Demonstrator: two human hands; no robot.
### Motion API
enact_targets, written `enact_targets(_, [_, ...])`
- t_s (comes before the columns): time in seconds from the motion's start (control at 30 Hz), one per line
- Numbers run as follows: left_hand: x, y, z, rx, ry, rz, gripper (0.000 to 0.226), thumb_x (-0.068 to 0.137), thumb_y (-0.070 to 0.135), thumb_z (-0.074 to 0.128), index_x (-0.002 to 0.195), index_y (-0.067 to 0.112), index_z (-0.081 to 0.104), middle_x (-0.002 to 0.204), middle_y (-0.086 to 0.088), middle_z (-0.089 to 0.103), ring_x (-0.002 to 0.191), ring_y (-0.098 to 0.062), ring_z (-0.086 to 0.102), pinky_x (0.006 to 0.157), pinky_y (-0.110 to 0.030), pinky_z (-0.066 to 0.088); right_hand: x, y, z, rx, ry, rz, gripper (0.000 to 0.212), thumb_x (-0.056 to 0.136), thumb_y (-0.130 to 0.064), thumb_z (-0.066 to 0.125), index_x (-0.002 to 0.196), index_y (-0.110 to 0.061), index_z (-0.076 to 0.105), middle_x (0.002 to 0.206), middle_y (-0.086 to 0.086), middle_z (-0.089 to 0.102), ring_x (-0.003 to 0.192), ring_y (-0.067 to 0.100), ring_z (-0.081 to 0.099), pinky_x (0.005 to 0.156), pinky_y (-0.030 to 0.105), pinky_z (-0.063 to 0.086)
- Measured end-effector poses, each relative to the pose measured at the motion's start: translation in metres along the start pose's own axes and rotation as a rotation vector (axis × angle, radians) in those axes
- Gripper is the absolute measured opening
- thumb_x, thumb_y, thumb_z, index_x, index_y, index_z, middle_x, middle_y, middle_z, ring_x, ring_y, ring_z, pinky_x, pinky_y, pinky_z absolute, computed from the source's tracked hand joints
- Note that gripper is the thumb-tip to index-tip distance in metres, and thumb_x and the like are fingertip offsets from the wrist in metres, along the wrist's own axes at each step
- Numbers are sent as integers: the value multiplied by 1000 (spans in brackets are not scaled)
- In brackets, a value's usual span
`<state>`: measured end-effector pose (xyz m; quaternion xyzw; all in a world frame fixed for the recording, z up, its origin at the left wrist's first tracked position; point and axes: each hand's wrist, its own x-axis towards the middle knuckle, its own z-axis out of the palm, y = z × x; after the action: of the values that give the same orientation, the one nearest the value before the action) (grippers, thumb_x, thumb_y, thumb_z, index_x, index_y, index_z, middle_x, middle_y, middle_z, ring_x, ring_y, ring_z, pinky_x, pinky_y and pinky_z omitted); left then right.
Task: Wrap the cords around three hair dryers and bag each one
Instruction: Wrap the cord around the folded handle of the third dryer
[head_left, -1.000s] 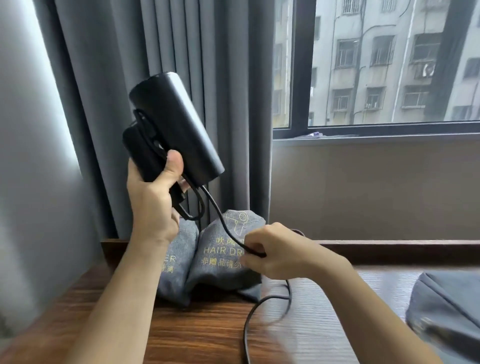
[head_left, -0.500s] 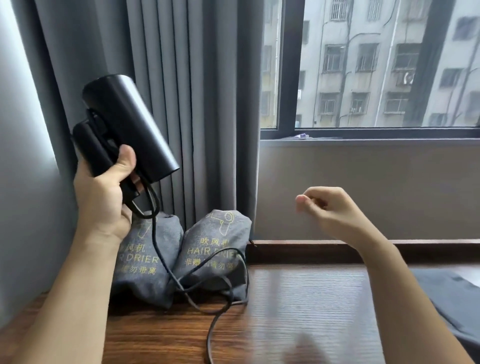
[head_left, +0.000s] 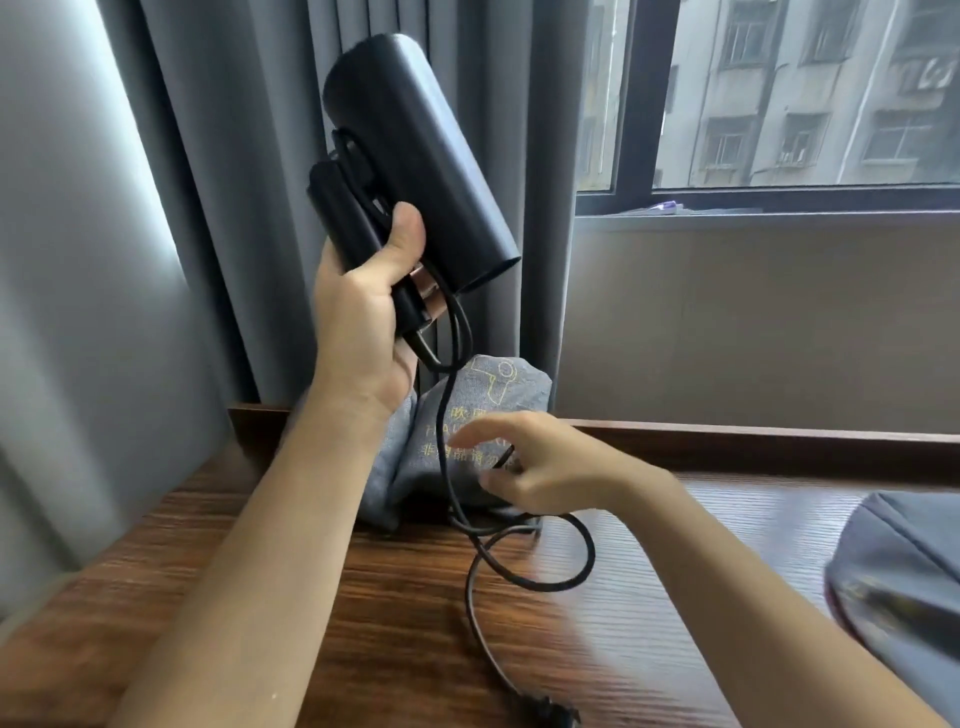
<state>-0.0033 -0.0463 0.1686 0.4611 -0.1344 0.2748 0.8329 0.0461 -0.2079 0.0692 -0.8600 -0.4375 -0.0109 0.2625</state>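
Observation:
My left hand (head_left: 363, 317) grips the folded handle of a black hair dryer (head_left: 415, 140) and holds it up in front of the curtain, barrel slanting down to the right. A few turns of its black cord (head_left: 524, 566) lie around the handle. The rest hangs down, loops on the wooden table and ends in a plug (head_left: 553, 717) at the bottom edge. My right hand (head_left: 535, 473) is low in front of the bags, fingers spread and touching the hanging cord. Two filled grey hair-dryer bags (head_left: 498, 395) lean against the curtain behind it.
A third grey bag (head_left: 914, 587) lies at the right edge of the wooden table (head_left: 363, 623). A raised wooden ledge (head_left: 779, 441) runs along the back, under the wall and window. Grey curtains (head_left: 234, 208) hang at the left.
My right hand, which had let go of the cord and was raised with curled fingers, has dropped to the hanging cord with fingers spread. My left hand still holds the dryer up.

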Motion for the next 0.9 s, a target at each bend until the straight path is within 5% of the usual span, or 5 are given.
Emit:
enact_targets(0.1, [-3,4,2,-14,-16,-3,26,99,15,67,125,16,63,120,-6,74,110,-28,74,94,-54,59,5,11,12,-64,-5,-33,11,94,-17,70,102,-17,77,92,-5,76,83,10,65,80,27,53])
enact_targets(0.27, [-2,14,0,-49,-8,-24,36,99,19,67,133,12,62,122,-8,74,111,-30,74,87,-54,60,0,25,-8,29,282,46,10,93,-16,74,86,-17,81,60,-25,61,63,-2,59,62,9,38])
enact_targets(0.53, [0,38,-12,42,-16,-85,44,96,30,63,135,11,63,113,-2,79,107,-22,76,89,-49,62,-22,47,-59,213,768,234,14,95,-20,73,85,-17,81,56,-15,61,53,0,50,58,18,39])
enact_targets(0.67, [-3,30,-5,48,-43,-175,24,97,30,61,114,16,72,106,-1,80,103,-20,77,102,-54,56,-25,28,-74,435,866,169,12,97,-18,72,88,-16,80,53,-15,51,51,7,37,49,18,31])
enact_targets(0.9, [-4,17,0,136,-108,-220,45,81,27,70,123,12,69,113,-6,79,105,-26,77,100,-56,56,-36,8,-94,614,1073,104,14,103,-19,62,95,-12,71,61,-2,48,56,15,35,49,27,30])
